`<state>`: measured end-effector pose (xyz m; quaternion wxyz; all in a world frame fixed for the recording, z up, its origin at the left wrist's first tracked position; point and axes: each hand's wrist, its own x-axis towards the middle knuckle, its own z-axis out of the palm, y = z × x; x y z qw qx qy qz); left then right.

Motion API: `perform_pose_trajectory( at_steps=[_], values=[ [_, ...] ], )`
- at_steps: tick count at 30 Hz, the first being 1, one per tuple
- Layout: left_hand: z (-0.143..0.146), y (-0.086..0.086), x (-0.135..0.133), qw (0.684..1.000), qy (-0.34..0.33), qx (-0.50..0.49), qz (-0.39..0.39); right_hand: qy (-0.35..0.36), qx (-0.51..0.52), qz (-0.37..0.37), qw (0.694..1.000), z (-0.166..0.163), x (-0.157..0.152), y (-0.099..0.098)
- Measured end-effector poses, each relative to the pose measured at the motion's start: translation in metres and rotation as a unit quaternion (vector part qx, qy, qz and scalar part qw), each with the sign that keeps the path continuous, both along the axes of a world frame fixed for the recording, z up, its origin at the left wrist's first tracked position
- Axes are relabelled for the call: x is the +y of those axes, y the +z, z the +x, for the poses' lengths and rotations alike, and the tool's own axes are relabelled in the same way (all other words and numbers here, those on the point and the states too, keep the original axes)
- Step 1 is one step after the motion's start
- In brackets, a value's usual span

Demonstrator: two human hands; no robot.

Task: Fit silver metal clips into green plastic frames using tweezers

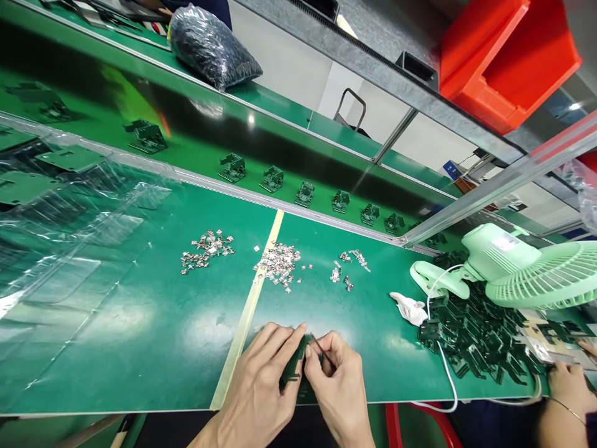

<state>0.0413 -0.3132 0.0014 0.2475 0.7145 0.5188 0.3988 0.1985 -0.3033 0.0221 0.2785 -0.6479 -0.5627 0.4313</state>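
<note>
Near the front edge of the green table, my left hand (261, 376) is closed around a small dark green part (293, 367), which its fingers partly cover. My right hand (342, 382) pinches a thin dark rod-like tool (321, 347) beside that part; its exact kind cannot be made out. The fingertips of both hands almost meet. Beyond them lies a heap of tiny shiny metal pieces (280, 264), partly over a yellow tape strip (239, 345). A second heap of metal pieces (208, 250) is to the left, and a few longer metal pieces (359, 258) lie to the right.
Clear plastic trays (88, 274) cover the left side. On the right are a crumpled white tissue (410, 309), a pale green fan (527, 261), its white cable, piled dark green parts (480, 336) and another person's hand (571, 386). Several parts (232, 168) line the green strip behind the rail.
</note>
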Motion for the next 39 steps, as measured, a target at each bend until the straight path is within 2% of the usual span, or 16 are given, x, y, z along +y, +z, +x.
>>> perform_pose_trajectory(
  at_steps=[6, 8, 10, 13, 15, 19, 23, 28, 36, 39],
  values=[
    [-0.014, 0.007, 0.001, 0.984, -0.124, 0.123, -0.019, -0.037, 0.034, -0.003, 0.999, 0.009, -0.005, -0.002],
    [-0.018, 0.008, 0.005, 0.973, -0.142, 0.181, -0.028, -0.042, 0.029, -0.010, 0.999, 0.015, -0.015, 0.002],
    [-0.021, 0.012, 0.012, 0.958, -0.189, 0.209, -0.053, -0.043, 0.027, -0.005, 0.999, 0.021, -0.032, 0.001],
    [-0.027, 0.018, 0.022, 0.934, -0.276, 0.216, -0.066, -0.035, 0.066, -0.024, 0.997, 0.026, -0.068, -0.011],
    [-0.029, 0.019, 0.024, 0.922, -0.310, 0.224, -0.059, -0.022, 0.090, -0.044, 0.995, 0.023, -0.089, -0.025],
    [-0.031, 0.019, 0.023, 0.906, -0.359, 0.214, -0.063, 0.003, 0.075, -0.037, 0.997, 0.014, -0.108, -0.046],
    [-0.031, 0.021, 0.025, 0.888, -0.388, 0.223, -0.108, 0.007, 0.069, -0.046, 0.996, 0.009, -0.104, -0.049],
    [-0.026, 0.022, 0.029, 0.883, -0.391, 0.228, -0.124, 0.029, 0.026, -0.021, 0.999, 0.006, -0.103, -0.051],
    [-0.012, 0.053, 0.046, 0.817, -0.428, 0.309, -0.230, 0.038, -0.033, -0.051, 0.997, 0.001, -0.102, -0.043],
    [-0.010, 0.053, 0.045, 0.825, -0.422, 0.309, -0.216, 0.033, -0.049, -0.062, 0.996, 0.000, -0.102, -0.039]
  ],
)
